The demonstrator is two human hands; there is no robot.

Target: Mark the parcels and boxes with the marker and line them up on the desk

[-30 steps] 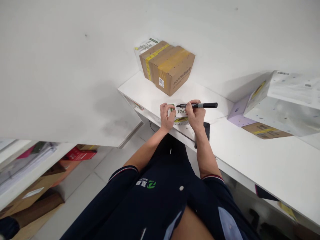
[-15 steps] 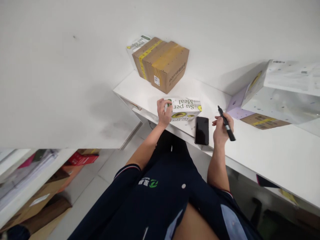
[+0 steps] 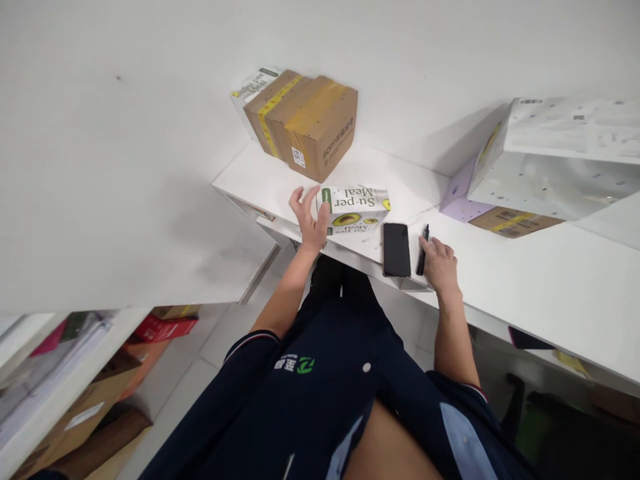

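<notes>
My left hand [image 3: 311, 220] is open at the left end of a white box printed "Su-per Meal" with avocado pictures [image 3: 357, 200]. Its fingers are spread, and the thumb is against or just in front of the box end. On the white table, a black marker [image 3: 421, 261] lies beside a dark-screened smartphone [image 3: 396, 250]. My right hand [image 3: 440, 265] rests over the marker's right side, one fingertip touching or just above its barrel. The fingers are loosely bent and apart, not wrapped around it.
Taped brown cartons [image 3: 315, 127] stand against the wall at the back, with another white printed box [image 3: 253, 85] behind them. Large white and lilac boxes [image 3: 550, 180] stand at the right. A shelf with cartons [image 3: 85, 420] is at lower left.
My right hand has lowered the marker from the air to the table beside the phone and loosened its fingers. My left hand has opened away from the box end. The view has shifted slightly.
</notes>
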